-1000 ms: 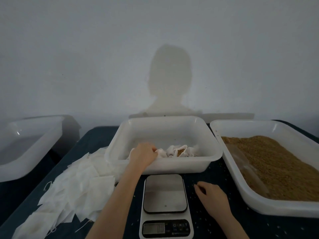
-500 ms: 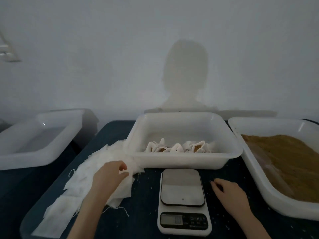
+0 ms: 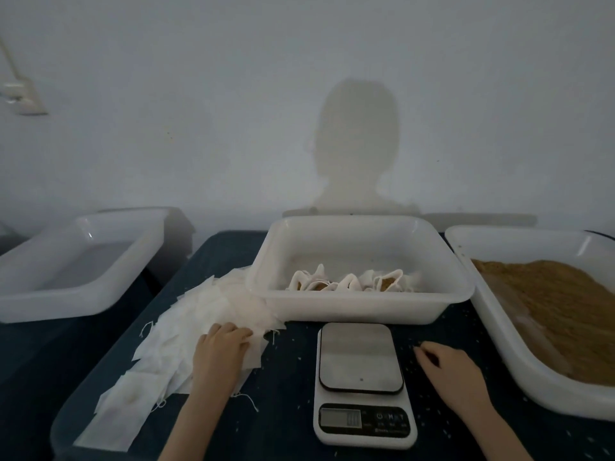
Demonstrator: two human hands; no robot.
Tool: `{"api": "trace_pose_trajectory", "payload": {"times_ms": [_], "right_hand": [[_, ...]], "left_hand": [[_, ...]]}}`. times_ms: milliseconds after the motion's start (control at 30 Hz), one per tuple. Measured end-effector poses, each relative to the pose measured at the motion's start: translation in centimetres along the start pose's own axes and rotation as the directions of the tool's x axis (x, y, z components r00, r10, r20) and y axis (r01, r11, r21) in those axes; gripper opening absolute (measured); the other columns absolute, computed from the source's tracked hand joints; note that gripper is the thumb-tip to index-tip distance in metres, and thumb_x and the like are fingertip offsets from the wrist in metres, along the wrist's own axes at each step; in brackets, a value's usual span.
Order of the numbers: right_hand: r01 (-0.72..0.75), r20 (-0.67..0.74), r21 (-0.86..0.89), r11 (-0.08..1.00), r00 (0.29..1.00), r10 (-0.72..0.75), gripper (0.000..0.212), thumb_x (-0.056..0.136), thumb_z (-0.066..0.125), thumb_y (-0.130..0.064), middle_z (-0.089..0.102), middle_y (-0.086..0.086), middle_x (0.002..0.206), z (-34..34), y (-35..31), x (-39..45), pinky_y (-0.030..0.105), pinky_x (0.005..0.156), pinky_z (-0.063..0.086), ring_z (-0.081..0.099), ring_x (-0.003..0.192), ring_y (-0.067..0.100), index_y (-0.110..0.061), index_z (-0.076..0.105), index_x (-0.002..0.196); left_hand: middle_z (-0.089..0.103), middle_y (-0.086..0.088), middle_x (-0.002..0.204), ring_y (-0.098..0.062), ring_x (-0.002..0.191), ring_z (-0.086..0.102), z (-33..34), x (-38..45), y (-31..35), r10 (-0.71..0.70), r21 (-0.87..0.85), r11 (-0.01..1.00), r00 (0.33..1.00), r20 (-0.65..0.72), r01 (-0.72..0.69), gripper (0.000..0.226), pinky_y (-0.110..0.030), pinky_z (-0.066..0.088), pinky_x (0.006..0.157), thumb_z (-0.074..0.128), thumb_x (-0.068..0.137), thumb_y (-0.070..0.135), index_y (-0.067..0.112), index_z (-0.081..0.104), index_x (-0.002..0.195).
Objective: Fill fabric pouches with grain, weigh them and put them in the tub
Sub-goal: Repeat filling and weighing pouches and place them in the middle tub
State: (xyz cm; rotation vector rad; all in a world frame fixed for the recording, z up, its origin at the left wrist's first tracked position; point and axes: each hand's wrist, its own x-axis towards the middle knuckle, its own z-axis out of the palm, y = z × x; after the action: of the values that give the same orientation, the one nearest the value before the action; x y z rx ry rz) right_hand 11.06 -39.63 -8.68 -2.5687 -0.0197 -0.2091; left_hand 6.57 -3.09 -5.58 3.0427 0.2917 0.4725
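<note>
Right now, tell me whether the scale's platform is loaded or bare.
Bare. The scale shows only its plain grey plate; the filled pouches lie in the middle tub behind it, and neither hand touches it.
</note>
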Motion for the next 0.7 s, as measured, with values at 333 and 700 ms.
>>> {"api": "trace_pose_trajectory", "payload": {"times_ms": [333, 700], "right_hand": [[0.052, -0.06, 0.518, 0.854, 0.998, -0.024, 0.035, 0.097, 0.053, -0.019, 0.053, 0.002, 0.052, -1.8, -2.1, -0.6, 0.024, 0.049, 0.035, 0.042, 0.044, 0.004, -0.016, 0.059, 0.062], [-0.174, 0.355, 0.772, 0.611, 0.916, -0.188, 0.035, 0.099, 0.046, -0.02, 0.045, 0.005, 0.055, -4.4, -10.7, -1.5, 0.015, 0.041, 0.027, 0.036, 0.041, 0.006, -0.008, 0.057, 0.068]], "left_hand": [[0.065, 0.018, 0.097, -0.006, 0.093, 0.053, -3.8, -0.5, 4.6, 0.112, -0.485, 0.839, 0.952, -0.286, -0.245, 0.019, -0.023, 0.042, 0.082, 0.074, 0.081, 0.009, 0.024, 0.077, 0.092], [0.051, 0.018, 0.123, 0.01, 0.116, 0.041, -4.4, -1.6, 13.4, 0.381, -0.649, 0.626, 0.896, -0.23, -0.433, 0.039, -0.005, 0.03, 0.101, 0.064, 0.088, 0.01, 0.031, 0.058, 0.12]]}}
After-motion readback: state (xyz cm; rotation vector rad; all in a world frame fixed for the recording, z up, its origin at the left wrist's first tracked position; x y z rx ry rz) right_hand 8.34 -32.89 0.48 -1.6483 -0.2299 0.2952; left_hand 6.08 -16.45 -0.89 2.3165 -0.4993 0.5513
